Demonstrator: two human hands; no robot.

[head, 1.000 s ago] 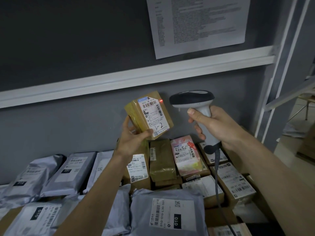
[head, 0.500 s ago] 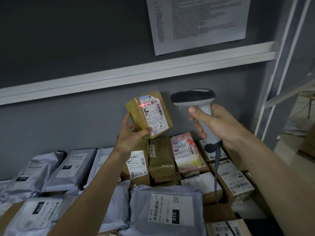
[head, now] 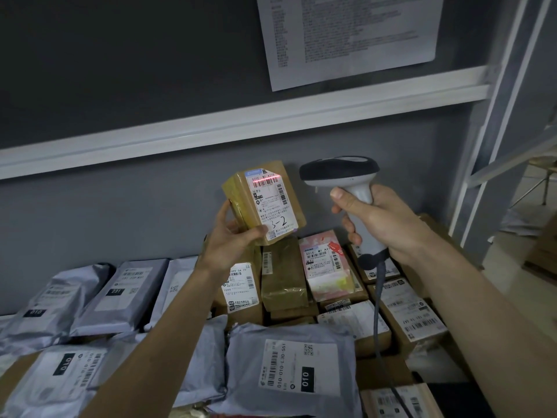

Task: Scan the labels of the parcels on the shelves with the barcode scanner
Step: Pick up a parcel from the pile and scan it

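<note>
My left hand [head: 233, 236] holds up a small brown taped box [head: 265, 202] with a white label marked "3-2" facing me. A red scan line lies across the barcode at the label's top. Just to the right, my right hand [head: 376, 218] grips the handle of a white and black barcode scanner [head: 340, 173], its head level with the box top and its grey cable hanging down. Below lie more parcels: brown boxes [head: 283, 273], a pink parcel [head: 327, 263] and grey mailer bags [head: 298, 372].
A grey wall with a white rail [head: 241, 125] stands behind the shelf, with a printed sheet [head: 346, 37] pinned above. A white shelf upright [head: 500, 116] rises at the right. Grey bags [head: 60, 300] fill the left side, labelled boxes [head: 413, 312] the right.
The red scan light moved from the box's right top corner onto the label's barcode. Both hands and the box stayed almost in place, the box tilting slightly.
</note>
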